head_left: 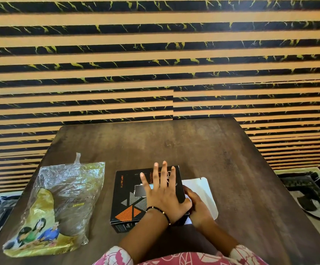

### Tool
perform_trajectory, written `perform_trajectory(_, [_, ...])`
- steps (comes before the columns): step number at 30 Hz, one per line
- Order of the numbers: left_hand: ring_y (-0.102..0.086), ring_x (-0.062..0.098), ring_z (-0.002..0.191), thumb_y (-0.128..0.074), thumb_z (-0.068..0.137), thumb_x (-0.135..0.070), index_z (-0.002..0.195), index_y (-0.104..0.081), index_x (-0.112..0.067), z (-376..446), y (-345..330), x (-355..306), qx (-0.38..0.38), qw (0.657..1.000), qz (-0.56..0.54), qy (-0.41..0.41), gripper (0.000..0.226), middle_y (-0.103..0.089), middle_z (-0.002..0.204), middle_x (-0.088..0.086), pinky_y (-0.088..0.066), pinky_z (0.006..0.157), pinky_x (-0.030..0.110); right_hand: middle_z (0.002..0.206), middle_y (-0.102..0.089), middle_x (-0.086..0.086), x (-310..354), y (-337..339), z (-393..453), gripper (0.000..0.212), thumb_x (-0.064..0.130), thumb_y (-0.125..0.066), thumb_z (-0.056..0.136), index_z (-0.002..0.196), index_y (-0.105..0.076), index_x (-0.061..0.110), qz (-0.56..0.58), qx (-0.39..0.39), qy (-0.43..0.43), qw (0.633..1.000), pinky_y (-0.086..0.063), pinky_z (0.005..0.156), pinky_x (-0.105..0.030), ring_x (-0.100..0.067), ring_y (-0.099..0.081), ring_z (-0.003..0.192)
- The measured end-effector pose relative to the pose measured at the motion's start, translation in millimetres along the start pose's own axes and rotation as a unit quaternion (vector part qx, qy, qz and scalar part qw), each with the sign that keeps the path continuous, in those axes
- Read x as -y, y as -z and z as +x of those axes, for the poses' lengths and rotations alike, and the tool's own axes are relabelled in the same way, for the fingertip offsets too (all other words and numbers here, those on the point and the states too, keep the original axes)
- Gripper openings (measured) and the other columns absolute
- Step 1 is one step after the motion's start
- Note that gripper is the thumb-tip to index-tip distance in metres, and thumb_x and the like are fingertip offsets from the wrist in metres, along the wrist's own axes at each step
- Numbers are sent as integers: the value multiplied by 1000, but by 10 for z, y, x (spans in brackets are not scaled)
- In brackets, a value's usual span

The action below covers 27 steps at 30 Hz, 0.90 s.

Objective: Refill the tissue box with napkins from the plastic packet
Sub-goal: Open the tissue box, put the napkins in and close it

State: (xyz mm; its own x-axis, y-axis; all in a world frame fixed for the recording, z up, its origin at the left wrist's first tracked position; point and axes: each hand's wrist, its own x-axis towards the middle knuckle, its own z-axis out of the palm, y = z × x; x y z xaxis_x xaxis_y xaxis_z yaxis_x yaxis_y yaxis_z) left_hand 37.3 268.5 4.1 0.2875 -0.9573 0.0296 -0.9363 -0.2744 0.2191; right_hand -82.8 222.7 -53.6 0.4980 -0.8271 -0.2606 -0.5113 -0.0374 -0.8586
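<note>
Two hands work at the box (130, 199), mid-desk (203, 150). Left hand (163, 196) lies flat on top, fingers (164, 173) spread, gripping nothing. Right hand (197, 205) is at the open end flap (203, 192); its grip cannot be told. Packet (59, 207) lies apart, left. Risk: forcing the flap may tear the card.
</note>
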Motion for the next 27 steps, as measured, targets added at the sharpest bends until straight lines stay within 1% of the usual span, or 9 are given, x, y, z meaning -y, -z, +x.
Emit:
perform_trajectory(2, [-11,33,144,-42,65,-59,140,-30,-26,26,-14,-29,-14,999,14,-47,83,-22,155,9,5,106,66,136,-38,5,3,-35,-32,56,7,-58,88,137,-34,21,17,24,-15,999,-34,102,-10,-6,-36,123])
perform_trajectory(4, [3,29,145,-36,70,-55,143,-21,-31,61,-29,-58,2,997,26,-77,78,-6,158,6,12,109,62,138,-38,3,1,-23,-44,58,7,-58,87,137,-32,21,34,28,-28,999,-34,103,-14,-9,-37,125])
perform_trajectory(8, [18,25,143,-28,70,-57,144,-11,-34,92,-32,-30,69,996,0,-56,79,14,157,2,18,108,58,124,-47,-1,-18,95,-55,60,-8,-48,87,135,-28,21,68,-8,-35,997,-48,70,-12,-19,-53,108])
perform_trajectory(14, [18,23,143,-38,75,-53,142,-14,-35,65,-45,-30,69,996,-10,-48,74,13,157,1,19,108,56,141,-42,-12,-84,298,-95,49,6,-54,88,133,-42,19,-53,-215,-70,973,-38,104,-41,-28,-42,127])
perform_trajectory(16, [19,23,143,-38,76,-53,142,-12,-36,67,-50,-27,71,996,-7,-49,73,15,157,0,21,107,56,146,-36,-11,-98,363,-92,52,15,-55,89,138,-36,18,-66,-224,-124,964,-30,109,-48,-31,-31,134])
perform_trajectory(18, [19,23,143,-37,76,-54,142,-12,-36,70,-55,-30,73,996,-7,-48,73,15,157,1,22,107,55,140,-44,-14,-137,403,-92,48,21,-55,90,135,-41,13,-28,-213,-139,967,-37,106,-44,-30,-42,126])
perform_trajectory(21, [18,23,143,-37,76,-54,142,-10,-36,73,-45,-34,79,996,2,-47,74,15,157,1,20,107,56,116,-62,-13,-111,398,-127,31,16,-57,89,118,-54,8,13,-182,-76,980,-50,80,-26,-17,-60,92])
perform_trajectory(23, [19,24,143,-37,76,-54,143,-10,-36,71,-47,-34,80,996,4,-49,74,15,157,1,20,107,57,108,-63,-9,-56,364,-134,24,15,-53,90,114,-55,12,47,-171,-47,983,-49,71,-21,-11,-60,85])
perform_trajectory(27, [19,24,143,-37,75,-55,142,-9,-36,66,-50,-30,76,996,-2,-51,76,16,156,1,19,108,57,111,-58,-4,92,263,-136,25,14,-51,91,116,-51,18,82,-161,-30,983,-49,90,-36,-17,-58,99])
